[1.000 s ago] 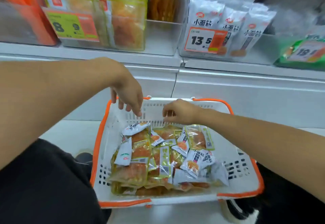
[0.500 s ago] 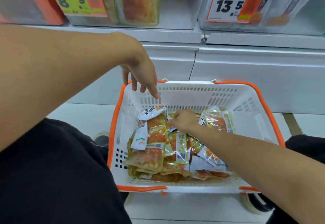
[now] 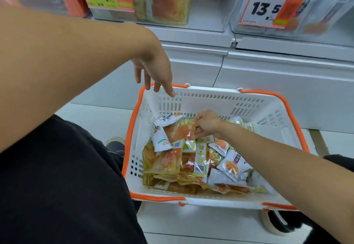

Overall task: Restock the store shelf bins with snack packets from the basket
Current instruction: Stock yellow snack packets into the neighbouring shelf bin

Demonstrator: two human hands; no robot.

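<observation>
The right hand (image 3: 206, 124) is reaching down into the basket, its fingers pinching the top edge of a clear orange-and-yellow snack packet (image 3: 181, 130) at the far side of the heap, probably because that loose edge is the easiest thing to catch on a slippery pouch. The left hand (image 3: 153, 73) is hovering over the far-left corner of the basket, fingers hanging loose and spread, holding nothing, likely waiting to take a packet or steady the rim. Around them, the white basket with orange rim (image 3: 134, 121) is sitting on the floor right under the shelf, so each lift is short. Inside, small white packets (image 3: 232, 164) are lying mixed with the yellow ones, so sorting looks needed. Above, the clear bin tagged 8.9 (image 3: 162, 4) is holding matching yellow pouches, and the bin tagged 13.5 (image 3: 316, 14) is holding white ones
</observation>
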